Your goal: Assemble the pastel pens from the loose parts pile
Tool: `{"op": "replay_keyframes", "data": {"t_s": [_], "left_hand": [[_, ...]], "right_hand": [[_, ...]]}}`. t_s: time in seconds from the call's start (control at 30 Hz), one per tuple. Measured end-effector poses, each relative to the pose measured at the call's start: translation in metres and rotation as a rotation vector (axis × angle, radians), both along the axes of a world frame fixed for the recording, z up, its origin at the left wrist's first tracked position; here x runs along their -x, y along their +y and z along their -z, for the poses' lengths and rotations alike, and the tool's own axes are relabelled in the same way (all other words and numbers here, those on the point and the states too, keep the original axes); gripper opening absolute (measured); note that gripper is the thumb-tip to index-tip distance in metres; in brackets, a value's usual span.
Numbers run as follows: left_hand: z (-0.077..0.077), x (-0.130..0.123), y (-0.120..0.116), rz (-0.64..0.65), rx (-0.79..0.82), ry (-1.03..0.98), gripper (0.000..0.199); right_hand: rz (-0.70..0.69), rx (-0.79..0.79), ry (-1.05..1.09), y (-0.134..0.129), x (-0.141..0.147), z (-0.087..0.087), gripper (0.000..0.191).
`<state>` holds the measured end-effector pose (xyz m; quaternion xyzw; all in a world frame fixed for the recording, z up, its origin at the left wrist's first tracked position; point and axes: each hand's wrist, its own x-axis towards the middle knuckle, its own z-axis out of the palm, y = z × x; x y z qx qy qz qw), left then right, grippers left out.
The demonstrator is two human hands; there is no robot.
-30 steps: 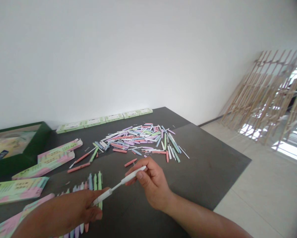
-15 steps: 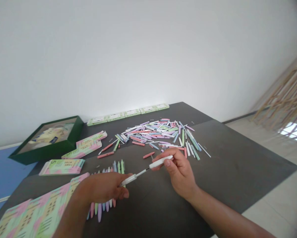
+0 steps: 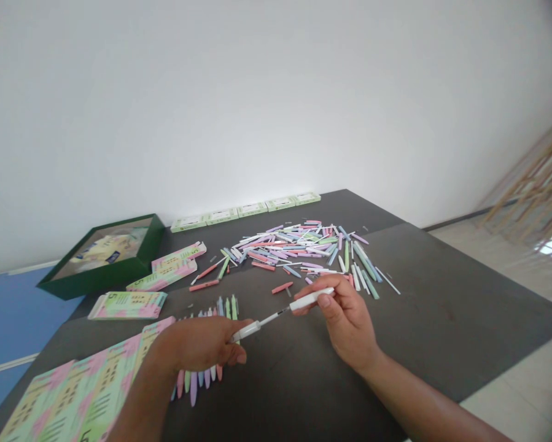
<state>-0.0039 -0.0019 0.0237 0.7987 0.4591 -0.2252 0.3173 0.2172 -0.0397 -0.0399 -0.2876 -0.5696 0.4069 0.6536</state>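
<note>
two white pen halves (image 3: 310, 299), thin refill (image 3: 271, 318) between | left hand (image 3: 195, 344), right hand (image 3: 344, 319) | fingers pinch one each

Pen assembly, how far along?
Done: a short row of pens that look assembled, under the left hand. In hand: a white pen half in the left, a second white pen half in the right hand, a thin refill between. Left: a large loose pile of pastel pen parts.
</note>
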Motion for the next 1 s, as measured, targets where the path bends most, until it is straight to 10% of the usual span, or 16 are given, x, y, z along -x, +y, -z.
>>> {"op": "replay_keyframes", "data": {"t_s": [0.3,0.5,0.77,1.0], "left_hand": [[0.003,0.012,0.002,0.011,-0.016,-0.059,0.028],[0.001,0.020,0.003,0.004,-0.064,-0.098,0.033],[0.001,0.019,0.003,0.007,-0.039,-0.127,0.031],[-0.004,0.024,0.003,0.011,-0.041,-0.180,0.032]], "right_hand": [[0.104,0.055,0.007,0.004,-0.019,0.003,0.013],[0.058,0.329,-0.684,0.038,-0.044,0.047,0.009],[0.153,0.240,-1.233,0.050,-0.049,0.081,0.018],[0.150,0.228,-1.071,0.053,-0.052,0.085,0.022]]}}
